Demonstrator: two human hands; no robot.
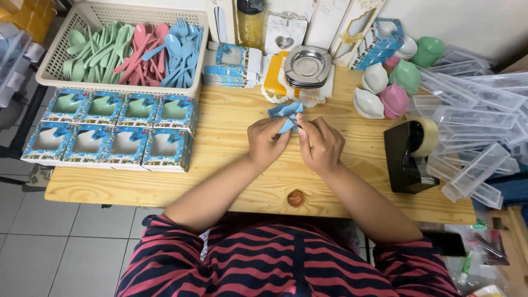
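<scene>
Light-blue ribbon (pixel 286 116), red-and-navy striped shirt (pixel 286 258)

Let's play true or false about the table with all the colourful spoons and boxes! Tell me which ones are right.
1. Both hands, the left hand and the right hand, hold blue plastic cutlery. True.
2. The white basket is full of toy cars. False: it holds green, pink and blue spoons and forks.
3. A black tape dispenser stands on the wooden table, to the right of the hands. True.
4. The blue window boxes lie to the right of the hands. False: they are on the left.
5. The metal dishes are spread all over the table. False: they sit in one stack.
</scene>
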